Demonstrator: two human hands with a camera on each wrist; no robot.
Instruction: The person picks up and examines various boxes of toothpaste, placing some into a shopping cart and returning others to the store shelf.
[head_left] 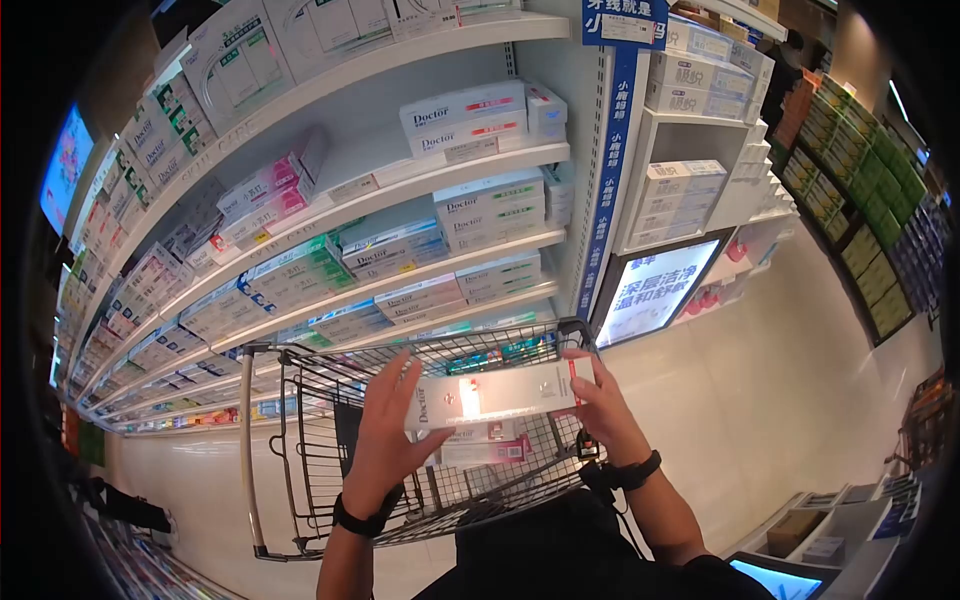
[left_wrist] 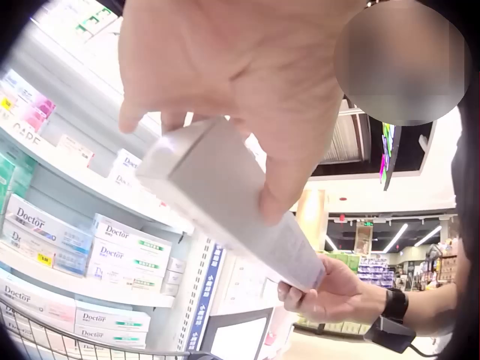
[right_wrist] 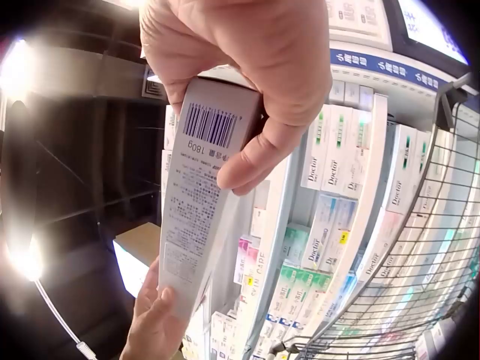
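Glossy white cardboard box (head_left: 510, 397), thin metal cart (head_left: 330, 480).

Reads "Doctor" and "180g" on the held carton (head_left: 510, 393), "Doctor" on shelved boxes (head_left: 490, 212), "SKIN CARE" on shelf edge (right_wrist: 259, 279), "小鹿妈妈" on blue strip (head_left: 611, 150).

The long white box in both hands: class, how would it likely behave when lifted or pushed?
The box is probably stiff: held near its ends by the left hand and right hand, it shows no sag. It is likely light, since 180g is printed beside its barcode. Its flat faces suggest it would slide rather than roll.
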